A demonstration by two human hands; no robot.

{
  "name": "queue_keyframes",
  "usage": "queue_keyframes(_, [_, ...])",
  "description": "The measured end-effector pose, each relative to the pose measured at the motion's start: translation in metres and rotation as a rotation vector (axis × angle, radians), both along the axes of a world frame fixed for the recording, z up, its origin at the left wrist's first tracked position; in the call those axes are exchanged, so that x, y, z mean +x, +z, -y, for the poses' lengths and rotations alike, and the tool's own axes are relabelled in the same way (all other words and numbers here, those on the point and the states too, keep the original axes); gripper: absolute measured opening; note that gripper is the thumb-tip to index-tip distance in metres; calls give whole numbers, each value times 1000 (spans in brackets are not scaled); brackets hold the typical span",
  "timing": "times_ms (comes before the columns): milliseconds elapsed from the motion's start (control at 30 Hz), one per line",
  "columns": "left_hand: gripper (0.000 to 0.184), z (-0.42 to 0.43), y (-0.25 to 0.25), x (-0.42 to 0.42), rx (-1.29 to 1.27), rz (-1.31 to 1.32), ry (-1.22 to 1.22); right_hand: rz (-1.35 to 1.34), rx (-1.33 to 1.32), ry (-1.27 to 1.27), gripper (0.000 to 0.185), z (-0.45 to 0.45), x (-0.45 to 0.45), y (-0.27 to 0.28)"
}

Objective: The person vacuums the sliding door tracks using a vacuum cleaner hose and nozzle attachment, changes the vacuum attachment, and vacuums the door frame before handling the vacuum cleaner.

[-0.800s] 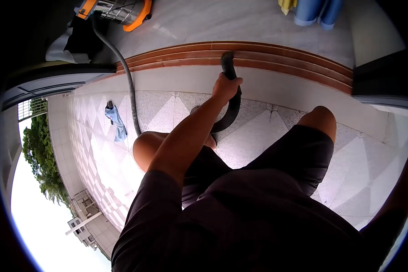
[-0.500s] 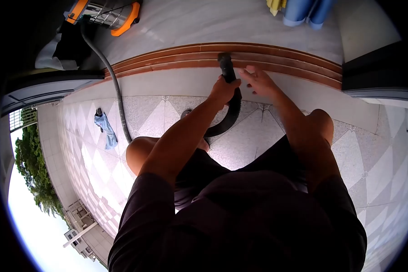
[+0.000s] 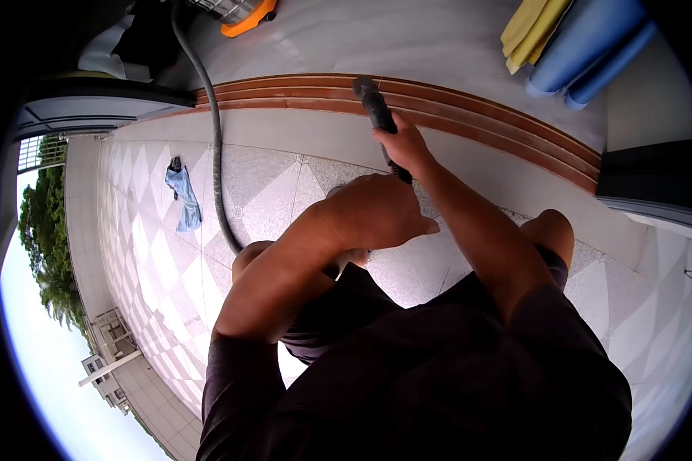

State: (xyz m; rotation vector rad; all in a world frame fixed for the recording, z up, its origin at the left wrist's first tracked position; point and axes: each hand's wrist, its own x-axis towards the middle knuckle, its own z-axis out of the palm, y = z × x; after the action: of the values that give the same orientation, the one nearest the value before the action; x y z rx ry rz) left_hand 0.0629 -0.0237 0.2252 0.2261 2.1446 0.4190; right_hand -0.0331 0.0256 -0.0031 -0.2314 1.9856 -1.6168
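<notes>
A black vacuum hose wand (image 3: pixel 379 111) is tilted over the brown sliding-door track (image 3: pixel 469 107), its nozzle end at the track's rails. My right hand (image 3: pixel 407 144) is closed around the wand's middle. My left hand (image 3: pixel 388 209) is nearer my body, back of the hand up, just below the wand's lower end. Its thumb sticks out to the right; the other fingers are hidden, so whether it holds the hose cannot be seen. The rest of the black hose is out of sight behind my left hand and forearm.
A grey hose (image 3: pixel 217 146) crosses the track at left, leading up to an orange and silver vacuum cleaner (image 3: pixel 242 17). A light-blue cloth (image 3: pixel 181 198) lies on the tiles. Yellow cloth (image 3: pixel 532 34) and blue rolls (image 3: pixel 580 46) are at upper right. Dark door panels (image 3: pixel 104 115) flank the track.
My right hand, previously open beside the wand, now grips it. My left hand has left that spot and come back toward my body. The view has shifted, and the vacuum cleaner is mostly out of frame.
</notes>
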Motion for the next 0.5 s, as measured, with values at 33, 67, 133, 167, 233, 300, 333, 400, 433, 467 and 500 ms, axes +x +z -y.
queue_keyframes(33, [46,1,1,11,70,-24,-43,-26,-6,48,52,13,-5,16])
queue_keyframes(67, [47,4,-17,34,76,-261,-154,-89,48,59,52,33,-15,17])
queue_keyframes(133, [46,-2,-17,53,45,-265,-394,-145,156,138,52,68,-40,4])
queue_keyframes(167, [32,-3,-22,61,143,-213,-337,-151,200,190,52,86,-53,0])
queue_keyframes(233, [26,-11,-16,69,204,-112,-368,-198,257,220,48,116,-57,-15])
queue_keyframes(300, [24,-12,-11,76,240,-113,-376,-247,267,202,47,135,-52,-27])
queue_keyframes(333, [23,-13,-8,78,263,-113,-377,-211,282,201,49,139,-49,-29])
queue_keyframes(400, [24,-12,-4,77,226,-151,-381,-127,274,226,43,137,-57,-35])
queue_keyframes(433, [24,-12,-2,77,207,-168,-381,-83,269,239,41,136,-59,-38])
queue_keyframes(467, [25,-12,1,76,204,-188,-371,-38,231,200,42,132,-59,-42])
queue_keyframes(500, [25,-11,4,74,197,-210,-359,-50,235,188,42,122,-57,-43])
